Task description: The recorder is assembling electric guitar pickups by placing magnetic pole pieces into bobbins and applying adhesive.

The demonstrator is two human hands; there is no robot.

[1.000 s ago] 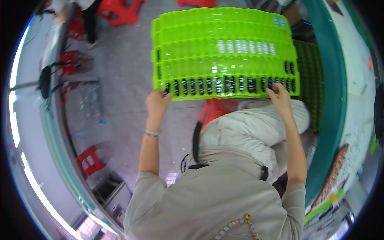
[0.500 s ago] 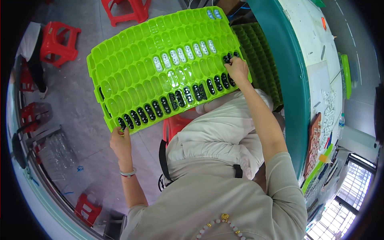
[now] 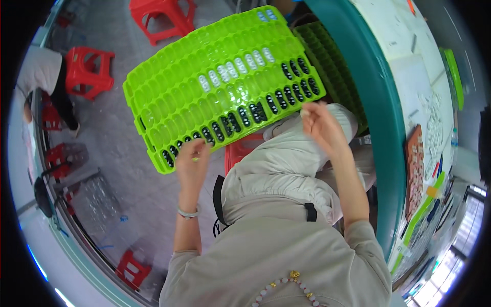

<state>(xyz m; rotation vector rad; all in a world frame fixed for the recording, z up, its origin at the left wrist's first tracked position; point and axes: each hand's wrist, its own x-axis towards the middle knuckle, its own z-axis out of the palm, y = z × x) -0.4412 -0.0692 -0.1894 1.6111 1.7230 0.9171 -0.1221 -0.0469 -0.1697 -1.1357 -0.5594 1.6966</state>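
A bright green plastic tray (image 3: 169,97) with rows of oval pockets lies tilted across my lap. Small oblong black pieces with pale dots (image 3: 244,116) fill much of its nearest row, and a few more sit at the right end of the row behind. White pieces (image 3: 227,69) form a short line in the middle. At the near left edge of the tray, my left hand (image 3: 193,153) is bent over the black pieces, its fingertips blurred. Off the tray's near right corner, my right hand (image 3: 319,125) hovers above my thigh, fingers loosely apart, with nothing visible in them.
More dark green pocketed trays (image 3: 332,71) stand beyond the tray's right side. A worktable with a teal edge (image 3: 376,102) curves along the right, carrying loose white pieces (image 3: 434,123) and a reddish-brown board (image 3: 414,169). Red stools (image 3: 89,71) and a person (image 3: 46,71) are at left.
My right hand has left the black pieces at the tray's right end and come back toward me. My left hand has moved right along the near edge. The view has shifted slightly.
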